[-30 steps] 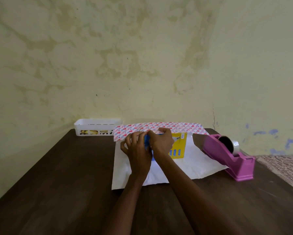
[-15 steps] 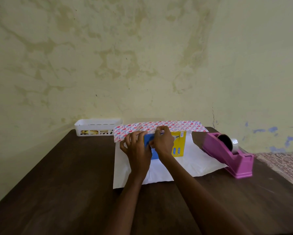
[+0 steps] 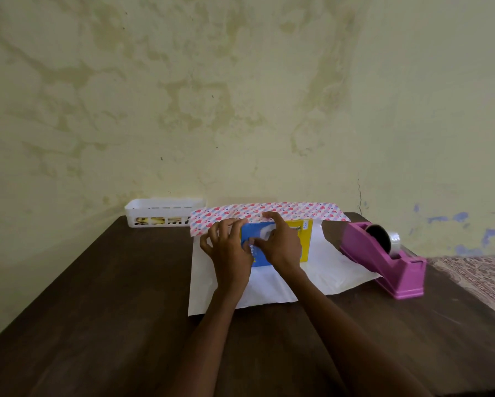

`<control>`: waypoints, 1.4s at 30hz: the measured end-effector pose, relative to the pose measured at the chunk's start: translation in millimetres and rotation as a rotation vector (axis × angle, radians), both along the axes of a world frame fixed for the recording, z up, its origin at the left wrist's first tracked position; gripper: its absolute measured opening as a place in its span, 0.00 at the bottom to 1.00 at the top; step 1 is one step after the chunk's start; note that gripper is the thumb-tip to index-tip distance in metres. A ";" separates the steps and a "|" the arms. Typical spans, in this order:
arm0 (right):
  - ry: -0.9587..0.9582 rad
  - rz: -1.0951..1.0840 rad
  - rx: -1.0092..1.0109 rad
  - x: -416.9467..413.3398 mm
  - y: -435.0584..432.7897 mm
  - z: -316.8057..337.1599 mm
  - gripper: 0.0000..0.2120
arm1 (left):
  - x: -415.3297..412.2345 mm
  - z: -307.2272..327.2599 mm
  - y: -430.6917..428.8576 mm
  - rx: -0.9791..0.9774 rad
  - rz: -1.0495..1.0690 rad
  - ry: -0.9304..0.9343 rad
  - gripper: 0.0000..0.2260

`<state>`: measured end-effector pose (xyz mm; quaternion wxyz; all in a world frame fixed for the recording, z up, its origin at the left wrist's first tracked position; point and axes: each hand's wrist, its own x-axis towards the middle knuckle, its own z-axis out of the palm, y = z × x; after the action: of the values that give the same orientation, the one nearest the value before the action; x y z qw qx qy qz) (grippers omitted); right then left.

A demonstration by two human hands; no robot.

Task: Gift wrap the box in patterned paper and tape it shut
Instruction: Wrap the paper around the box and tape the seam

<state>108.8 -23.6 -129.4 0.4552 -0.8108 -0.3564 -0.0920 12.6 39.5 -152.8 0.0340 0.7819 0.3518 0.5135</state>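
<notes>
Arms extended; left hand [image 3: 229, 255], right hand [image 3: 282, 244] adjacent, fingers curled over box [image 3: 306, 242].

The desk [image 3: 97, 310] is dark wood with a smooth, dull sheen, and the wrapping paper [image 3: 326, 270] on it shows a plain matt white underside, its far edge printed with hearts. The box [image 3: 305, 239] is printed card, slightly glossy. The tape dispenser [image 3: 395, 270] is smooth pink plastic holding a shiny clear tape roll [image 3: 395, 239], the slotted basket [image 3: 166, 209] is white plastic, and the wall [image 3: 240, 96] is blotchy, matt painted plaster.
</notes>
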 end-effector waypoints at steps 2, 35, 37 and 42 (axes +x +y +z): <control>-0.013 0.015 -0.024 1.6 -1.9 2.1 0.32 | -0.5 0.3 -1.9 0.001 0.003 0.008 0.24; -0.958 0.062 -0.239 52.1 -99.4 -3.4 0.24 | 7.0 59.0 -45.3 0.336 -0.018 0.406 0.08; -0.953 0.107 -0.201 48.6 -110.1 1.9 0.19 | 4.9 67.7 -43.1 0.269 -0.067 0.409 0.07; -0.818 0.307 -0.368 40.1 -117.9 21.0 0.11 | 0.7 70.2 -33.0 0.153 -0.114 0.666 0.39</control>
<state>148.9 -141.4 -108.4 0.1345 -0.7130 -0.6327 -0.2706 13.3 6.6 -82.6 -0.1127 0.9253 0.2598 0.2524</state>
